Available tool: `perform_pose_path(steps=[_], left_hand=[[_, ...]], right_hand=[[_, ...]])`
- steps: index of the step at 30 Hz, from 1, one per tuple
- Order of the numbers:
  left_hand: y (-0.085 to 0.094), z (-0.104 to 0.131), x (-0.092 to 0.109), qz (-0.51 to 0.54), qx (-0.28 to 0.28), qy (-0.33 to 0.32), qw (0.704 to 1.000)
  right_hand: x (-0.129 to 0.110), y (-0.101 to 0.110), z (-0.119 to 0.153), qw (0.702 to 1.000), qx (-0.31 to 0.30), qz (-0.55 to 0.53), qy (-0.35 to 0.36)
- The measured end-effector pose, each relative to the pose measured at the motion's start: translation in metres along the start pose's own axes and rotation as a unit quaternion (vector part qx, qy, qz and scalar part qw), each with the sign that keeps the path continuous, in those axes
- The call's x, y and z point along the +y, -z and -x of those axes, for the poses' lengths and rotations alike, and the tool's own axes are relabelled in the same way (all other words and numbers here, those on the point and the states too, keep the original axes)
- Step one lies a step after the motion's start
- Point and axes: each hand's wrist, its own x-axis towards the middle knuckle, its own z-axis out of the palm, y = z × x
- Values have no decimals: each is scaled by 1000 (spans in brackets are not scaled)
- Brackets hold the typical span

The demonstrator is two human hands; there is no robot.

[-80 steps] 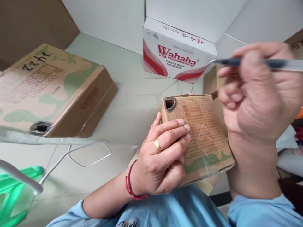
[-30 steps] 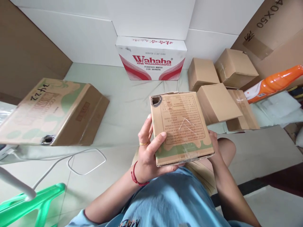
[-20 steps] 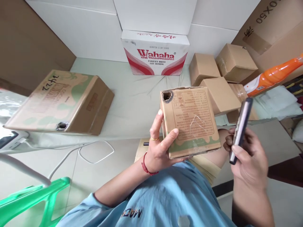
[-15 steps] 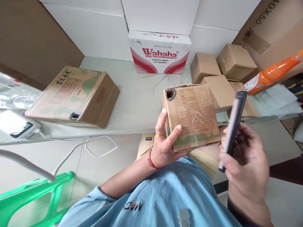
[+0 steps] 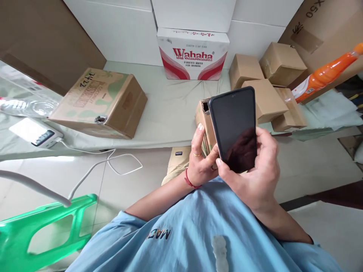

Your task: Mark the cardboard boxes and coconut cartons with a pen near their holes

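A black smartphone (image 5: pixel 235 128) is gripped in my right hand (image 5: pixel 256 172), its dark screen facing me. Behind the phone is a small printed cardboard box (image 5: pixel 208 130) with a torn hole at its upper left corner; the phone covers most of it. My left hand (image 5: pixel 202 156), with a ring and a red bracelet, holds that box by its left side and lower part. The phone's lower left edge is close to my left thumb; whether they touch is unclear.
On the green-covered table (image 5: pixel 167 113) stand a coconut carton (image 5: pixel 99 102) at left, a Wahaha carton (image 5: pixel 194 58) at back, and several plain boxes (image 5: pixel 265 100) and an orange bottle (image 5: pixel 326 77) at right. A power bank (image 5: pixel 35 132) trails a cable; a green stool (image 5: pixel 70 226) stands lower left.
My right hand has brought the phone leftward in front of the box and turned it from edge-on to screen toward me. My left hand keeps its hold on the box.
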Motion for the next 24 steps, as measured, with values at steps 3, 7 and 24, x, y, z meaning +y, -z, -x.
perform_pose_path(steps=[3,7,24], left_hand=[[-1,0,2,18,4,-7,1000],[0,1,5,30,21,-25,999],[25,-10,16,307,13,185,933]], right_hand=[[1,0,4,998,14,38,40],[2,-2,10,997,24,40,53],[9,-11,27,994,59,38,84]])
